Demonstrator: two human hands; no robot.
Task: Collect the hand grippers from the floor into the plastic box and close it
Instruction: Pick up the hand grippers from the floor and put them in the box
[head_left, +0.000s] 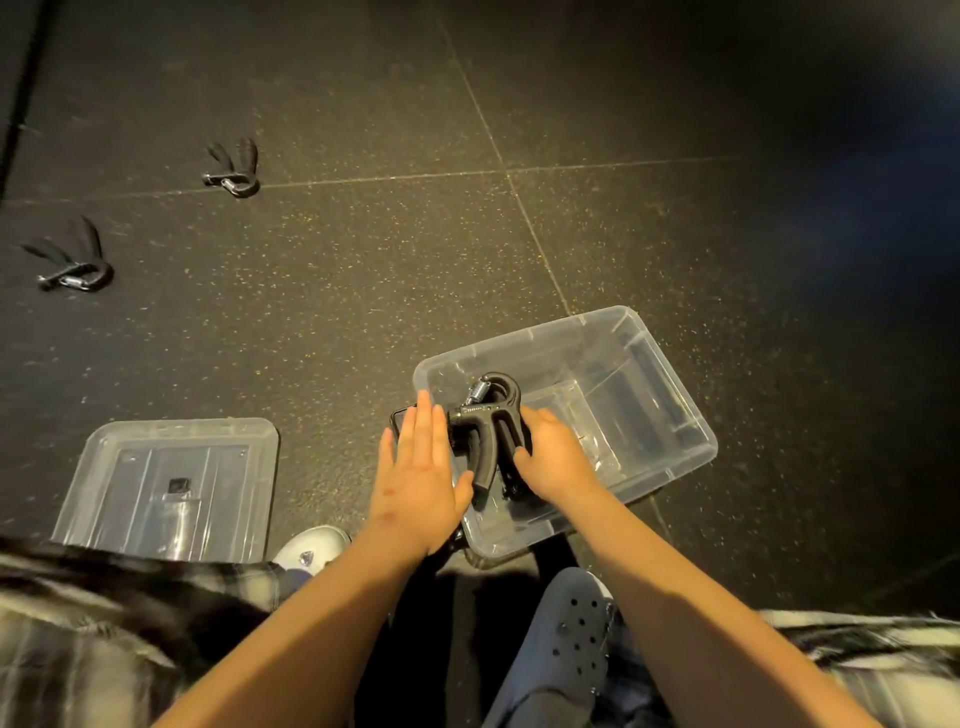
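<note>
Leftmost hand gripper (72, 260) and second hand gripper (234, 166) lie on the floor; lid (171, 488) off. Left hand (421, 467) flat, fingers straight. Right hand (556, 457) grips black hand gripper (488, 431) inside plastic box (696, 431). Mid-collection. Next: release, reach far left.

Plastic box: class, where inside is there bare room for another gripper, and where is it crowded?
Free: the right half of the plastic box, between the hand grippers and right wall. Crowded: its left end, by the left hand and right hand.
</note>
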